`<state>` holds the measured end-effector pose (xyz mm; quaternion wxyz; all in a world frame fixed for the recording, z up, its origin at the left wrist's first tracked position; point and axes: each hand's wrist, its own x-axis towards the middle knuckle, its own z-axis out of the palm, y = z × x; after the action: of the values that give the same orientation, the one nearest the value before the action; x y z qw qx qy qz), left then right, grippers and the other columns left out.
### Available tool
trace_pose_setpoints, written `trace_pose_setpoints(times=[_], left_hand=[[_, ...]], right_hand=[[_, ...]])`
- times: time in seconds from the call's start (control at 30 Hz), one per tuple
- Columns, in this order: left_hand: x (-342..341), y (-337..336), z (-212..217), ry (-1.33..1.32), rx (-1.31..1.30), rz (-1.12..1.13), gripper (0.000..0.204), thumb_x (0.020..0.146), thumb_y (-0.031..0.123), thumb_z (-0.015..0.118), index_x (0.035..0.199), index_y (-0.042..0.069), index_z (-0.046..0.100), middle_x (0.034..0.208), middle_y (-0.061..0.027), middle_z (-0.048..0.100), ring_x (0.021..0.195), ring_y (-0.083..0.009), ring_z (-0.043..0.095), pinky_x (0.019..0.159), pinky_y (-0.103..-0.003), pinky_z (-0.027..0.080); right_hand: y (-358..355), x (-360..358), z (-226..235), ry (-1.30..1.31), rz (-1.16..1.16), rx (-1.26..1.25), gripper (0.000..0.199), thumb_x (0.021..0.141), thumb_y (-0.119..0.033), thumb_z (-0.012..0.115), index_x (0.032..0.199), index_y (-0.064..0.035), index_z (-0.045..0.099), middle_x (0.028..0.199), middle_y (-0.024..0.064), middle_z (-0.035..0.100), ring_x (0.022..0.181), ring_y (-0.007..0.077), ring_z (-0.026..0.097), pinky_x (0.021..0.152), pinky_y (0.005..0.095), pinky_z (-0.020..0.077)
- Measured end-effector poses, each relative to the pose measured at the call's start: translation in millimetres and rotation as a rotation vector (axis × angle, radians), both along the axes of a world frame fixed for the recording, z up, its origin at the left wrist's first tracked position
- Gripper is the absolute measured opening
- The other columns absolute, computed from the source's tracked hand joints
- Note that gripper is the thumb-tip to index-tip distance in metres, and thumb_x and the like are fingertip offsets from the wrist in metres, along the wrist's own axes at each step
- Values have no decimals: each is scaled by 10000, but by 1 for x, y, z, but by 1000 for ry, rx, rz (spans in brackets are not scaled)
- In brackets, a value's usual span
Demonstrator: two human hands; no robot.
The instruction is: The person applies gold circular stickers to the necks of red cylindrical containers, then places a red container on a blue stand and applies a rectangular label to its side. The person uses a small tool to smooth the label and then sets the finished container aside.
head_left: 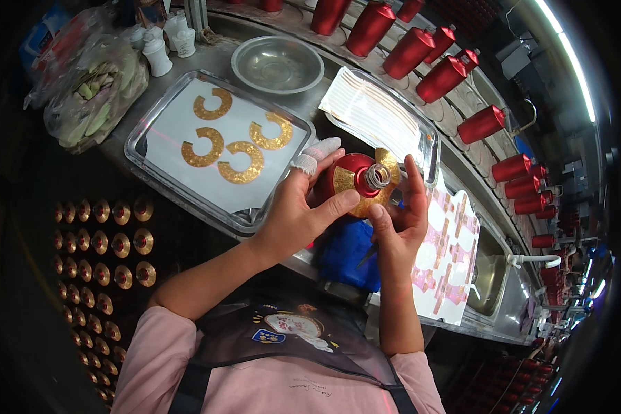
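Note:
My left hand point(303, 200) grips a shiny red bottle point(341, 169), thumb on its shoulder; white covers wrap some of its fingertips. The bottle tilts so that its open threaded neck point(377, 176) faces up toward me. A gold C-shaped label point(349, 190) curves around the neck on the shoulder, and one end stands up off the surface at the far side. Against the bottle's right side my right hand point(400, 221) is closed, thumb at the label's lower edge and fingers behind. A thin dark pointed thing point(367, 257) shows below the right thumb; its kind is unclear.
On the left, a steel tray point(134, 141) holds several gold C-shaped labels point(202, 147). Behind it stands a metal bowl point(277, 65). Another tray point(431, 141) carries striped sheets. Red bottles point(403, 54) line a conveyor at the far right. A blue container point(348, 252) sits beneath my hands.

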<state>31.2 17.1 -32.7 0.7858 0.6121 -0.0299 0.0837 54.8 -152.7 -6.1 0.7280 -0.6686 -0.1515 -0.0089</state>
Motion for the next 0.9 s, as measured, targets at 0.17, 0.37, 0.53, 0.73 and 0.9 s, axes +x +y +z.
trace_pose_setpoints(times=[0.17, 0.37, 0.53, 0.73, 0.9], left_hand=[[-3, 7, 0, -24, -61, -73, 741, 945, 143, 739, 1524, -60, 324, 1507, -226, 472, 1392, -234, 480, 1154, -355, 405], [-2, 5, 5, 45, -132, -71, 717, 955, 138, 728, 1518, -60, 330, 1497, -221, 482, 1392, -227, 476, 1156, -351, 402], [0, 0, 3, 34, -132, -40, 693, 962, 130, 716, 1509, -67, 338, 1484, -219, 495, 1382, -221, 484, 1152, -344, 401], [-1, 2, -1, 14, -134, -49, 735, 940, 129, 744, 1514, -73, 331, 1487, -219, 491, 1383, -223, 484, 1157, -346, 396], [-1, 5, -1, 28, -84, -71, 768, 917, 114, 767, 1516, -79, 326, 1487, -213, 491, 1386, -224, 483, 1163, -347, 393]], right_hand=[[-4, -1, 3, -27, -5, -191, 901, 840, -75, 825, 1586, -23, 324, 1473, 140, 502, 992, 117, 680, 787, 210, 556], [-2, 0, 2, 8, -9, -90, 825, 891, -70, 768, 1584, -13, 324, 1517, 170, 481, 1124, 161, 665, 892, 248, 556], [-1, 4, -2, -20, -11, -68, 751, 929, -32, 718, 1569, 6, 329, 1541, 170, 423, 1246, 206, 600, 936, 272, 570], [-1, 3, -3, -22, 3, -35, 752, 930, -40, 722, 1568, 10, 328, 1557, 173, 412, 1265, 210, 588, 958, 284, 568], [0, -1, -1, -17, -5, -78, 757, 940, -75, 714, 1584, -8, 321, 1554, 174, 439, 1208, 178, 629, 977, 285, 539]])
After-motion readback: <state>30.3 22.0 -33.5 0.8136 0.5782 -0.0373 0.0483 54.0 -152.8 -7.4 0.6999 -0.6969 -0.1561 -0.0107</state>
